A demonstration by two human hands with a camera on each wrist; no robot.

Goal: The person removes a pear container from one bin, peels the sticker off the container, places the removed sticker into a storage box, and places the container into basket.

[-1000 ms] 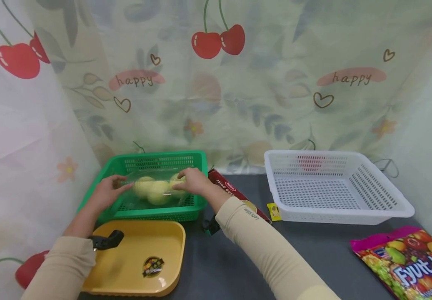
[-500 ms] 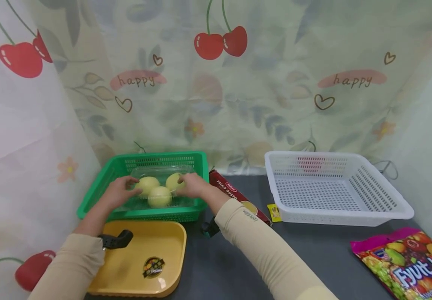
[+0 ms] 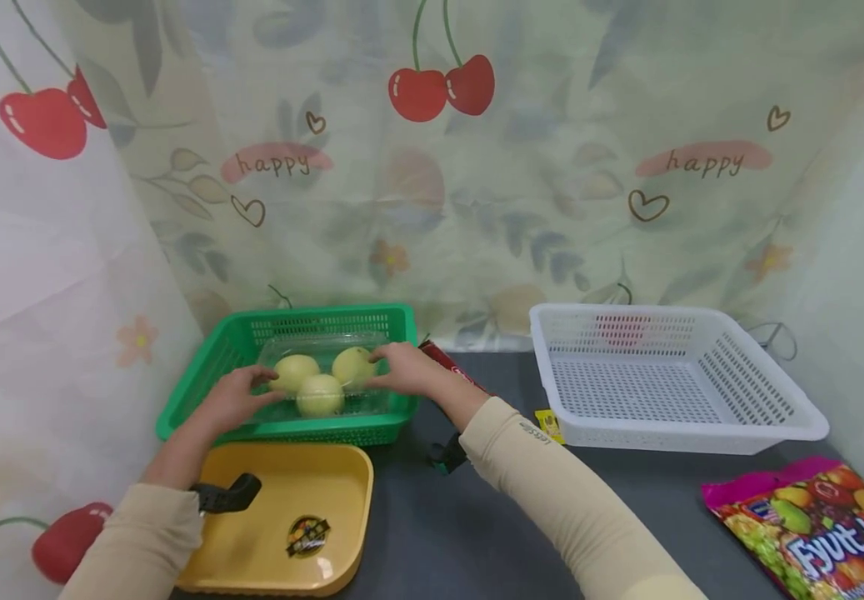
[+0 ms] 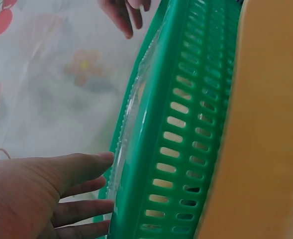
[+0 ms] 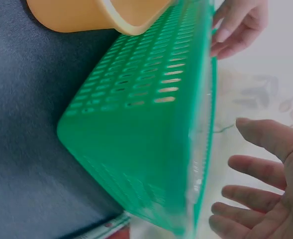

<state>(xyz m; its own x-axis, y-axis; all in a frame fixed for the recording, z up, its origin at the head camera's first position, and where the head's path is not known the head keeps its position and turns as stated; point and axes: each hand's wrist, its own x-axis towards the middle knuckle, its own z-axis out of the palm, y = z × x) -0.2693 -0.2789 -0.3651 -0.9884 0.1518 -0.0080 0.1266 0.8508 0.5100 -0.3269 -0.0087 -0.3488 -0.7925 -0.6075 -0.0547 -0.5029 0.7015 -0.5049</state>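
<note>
A clear plastic box (image 3: 319,340) holding three pale yellow round fruits (image 3: 321,395) sits inside the green basket (image 3: 289,431). At the box's left end is my left hand (image 3: 237,398), its fingers extended; the left wrist view shows its thumb and fingertips close to the box's edge (image 4: 122,144), and contact is hard to tell. My right hand (image 3: 407,371) hovers over the basket's right rim. Its fingers are spread, with nothing between them, and stand apart from the basket (image 5: 136,134) in the right wrist view.
A yellow tray (image 3: 252,533) lies in front of the green basket. Partly behind my right arm is a dark red box (image 3: 442,358). A small yellow packet (image 3: 549,425) lies beside a white basket (image 3: 671,433), and a colourful candy bag (image 3: 821,525) at front right.
The box with the fruits has settled level in the green basket. My hands have let go of it, and the right hand has moved outward to the right.
</note>
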